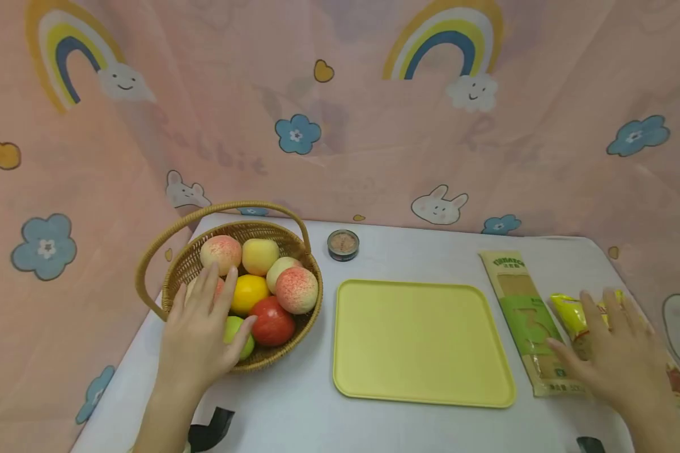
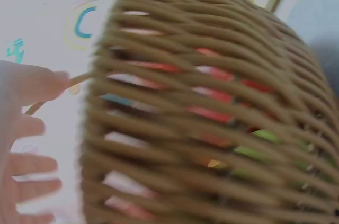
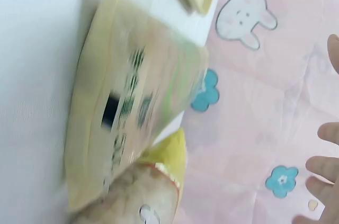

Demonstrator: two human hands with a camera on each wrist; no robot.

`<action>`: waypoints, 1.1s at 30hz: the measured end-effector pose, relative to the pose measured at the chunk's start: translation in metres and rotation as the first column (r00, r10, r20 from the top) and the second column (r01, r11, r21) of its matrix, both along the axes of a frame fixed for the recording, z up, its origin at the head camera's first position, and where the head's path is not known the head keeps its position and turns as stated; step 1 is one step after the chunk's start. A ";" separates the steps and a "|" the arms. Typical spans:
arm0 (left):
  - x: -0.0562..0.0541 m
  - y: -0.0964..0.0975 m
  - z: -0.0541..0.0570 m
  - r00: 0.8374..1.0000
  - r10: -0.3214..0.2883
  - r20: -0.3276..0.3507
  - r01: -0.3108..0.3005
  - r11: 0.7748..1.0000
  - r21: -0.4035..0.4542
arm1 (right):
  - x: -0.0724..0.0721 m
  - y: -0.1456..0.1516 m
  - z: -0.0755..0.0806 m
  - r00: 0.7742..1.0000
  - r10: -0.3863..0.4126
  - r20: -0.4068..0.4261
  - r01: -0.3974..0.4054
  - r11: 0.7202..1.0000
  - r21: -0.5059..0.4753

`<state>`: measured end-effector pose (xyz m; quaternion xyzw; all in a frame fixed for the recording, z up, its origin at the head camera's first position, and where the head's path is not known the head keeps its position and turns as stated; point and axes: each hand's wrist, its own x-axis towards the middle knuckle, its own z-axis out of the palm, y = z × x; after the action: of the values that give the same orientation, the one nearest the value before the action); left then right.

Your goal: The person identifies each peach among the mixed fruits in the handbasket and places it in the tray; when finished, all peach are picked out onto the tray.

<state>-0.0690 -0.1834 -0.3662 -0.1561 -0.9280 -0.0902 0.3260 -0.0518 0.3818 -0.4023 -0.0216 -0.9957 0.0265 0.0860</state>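
Note:
My left hand (image 1: 195,343) is over the near left side of a wicker basket (image 1: 269,361), its fingers spread and apparently holding nothing. Inside the basket lie several peaches (image 1: 297,290), a yellow fruit (image 1: 249,294), a red fruit (image 1: 272,321) and a partly covered green fruit (image 1: 235,328). In the left wrist view, the woven side (image 2: 159,49) stands beside the extended fingers (image 2: 34,163). Over at the right, my right hand (image 1: 629,355) hovers with spread fingers above a yellow snack bag (image 1: 569,311), covering part of it. Just left of that hand lies a long noodle package (image 1: 524,314).
A yellow tray (image 1: 419,343) lies between the basket and the noodle package. Behind it, near the back edge of the white table (image 1: 408,248), sits a small round tin (image 1: 343,244). The basket's tall handle (image 1: 221,207) arches above the fruit. A pink patterned cloth (image 1: 362,170) hangs behind.

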 end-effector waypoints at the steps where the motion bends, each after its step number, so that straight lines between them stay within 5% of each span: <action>1: 0.001 -0.001 0.002 0.996 -0.024 -0.083 0.026 0.999 0.026 | 0.000 -0.003 0.000 0.999 0.021 -0.025 -0.022 1.000 -0.020; 3: 0.002 -0.002 0.006 0.967 -0.060 -0.249 0.084 0.993 0.085 | -0.001 -0.010 0.001 0.996 0.061 -0.064 -0.065 0.996 -0.060; 7: 0.003 -0.006 0.012 0.863 -0.053 -0.503 0.177 0.963 0.201 | -0.004 -0.027 0.005 0.989 0.126 -0.081 -0.138 0.976 -0.169; 9: 0.002 -0.009 0.015 0.818 -0.021 -0.575 0.213 0.939 0.270 | -0.007 -0.037 0.008 0.984 0.157 -0.084 -0.173 0.959 -0.224; 11: 0.003 -0.013 0.017 0.801 0.017 -0.599 0.231 0.913 0.335 | -0.010 -0.047 0.010 0.980 0.180 -0.080 -0.195 0.942 -0.274; 14: 0.002 -0.023 0.017 0.818 0.073 -0.570 0.223 0.874 0.431 | -0.014 -0.065 0.014 0.968 0.235 -0.083 -0.249 0.902 -0.353; 18: -0.004 -0.043 0.009 0.887 0.097 -0.451 0.184 0.822 0.539 | -0.015 -0.092 0.020 0.951 0.296 -0.083 -0.303 0.853 -0.425; 20: -0.008 -0.052 0.005 0.920 0.059 -0.387 0.203 0.772 0.602 | -0.016 -0.108 0.024 0.937 0.335 -0.102 -0.343 0.822 -0.455; 22: -0.010 -0.059 0.002 0.941 0.000 -0.338 0.243 0.696 0.676 | -0.019 -0.125 0.029 0.913 0.385 -0.133 -0.398 0.775 -0.491; 25: -0.012 -0.065 -0.001 0.951 -0.074 -0.301 0.288 0.566 0.773 | -0.026 -0.150 0.037 0.867 0.468 -0.172 -0.484 0.708 -0.514; 27: -0.013 -0.066 -0.002 0.948 -0.098 -0.301 0.309 0.500 0.809 | -0.033 -0.168 0.043 0.831 0.524 -0.189 -0.536 0.661 -0.526; 33: -0.014 -0.068 -0.001 0.940 -0.135 -0.312 0.340 0.408 0.847 | -0.055 -0.225 0.068 0.705 0.677 -0.211 -0.648 0.494 -0.580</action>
<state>-0.0825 -0.2519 -0.3673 -0.1001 -0.6721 -0.5935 0.4312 -0.1069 0.1571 -0.3340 0.3344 -0.8619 0.3796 0.0346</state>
